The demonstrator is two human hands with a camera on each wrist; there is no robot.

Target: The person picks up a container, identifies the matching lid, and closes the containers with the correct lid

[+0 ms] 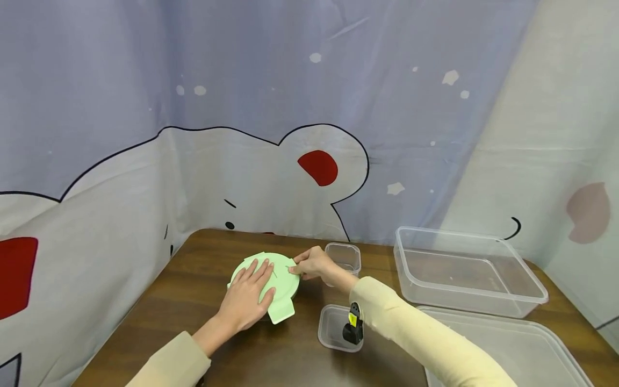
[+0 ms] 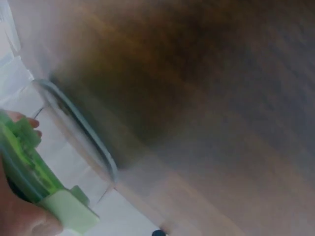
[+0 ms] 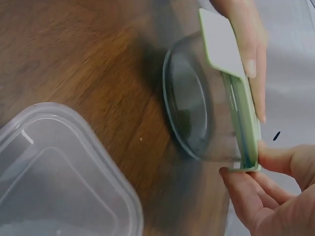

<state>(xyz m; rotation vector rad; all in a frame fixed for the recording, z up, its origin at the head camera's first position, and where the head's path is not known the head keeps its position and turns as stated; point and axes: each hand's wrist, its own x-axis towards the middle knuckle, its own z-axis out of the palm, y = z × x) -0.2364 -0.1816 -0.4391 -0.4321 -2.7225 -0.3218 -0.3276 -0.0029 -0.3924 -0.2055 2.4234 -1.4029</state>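
On a table (image 1: 271,359), head view, a green lid (image 1: 281,282) is pressed under the flat left hand (image 1: 245,300). Left wrist view: a jutting flap (image 2: 68,211) is shown. Right wrist view: atop a glass bowl (image 3: 219,118), the lid's edge is pinched by the right hand (image 3: 290,211).

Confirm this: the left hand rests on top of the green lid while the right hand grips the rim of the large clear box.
One part is wrong: the right hand pinches the edge of the green lid, not the large clear box; the right wrist view shows this. The left hand does rest on the lid.
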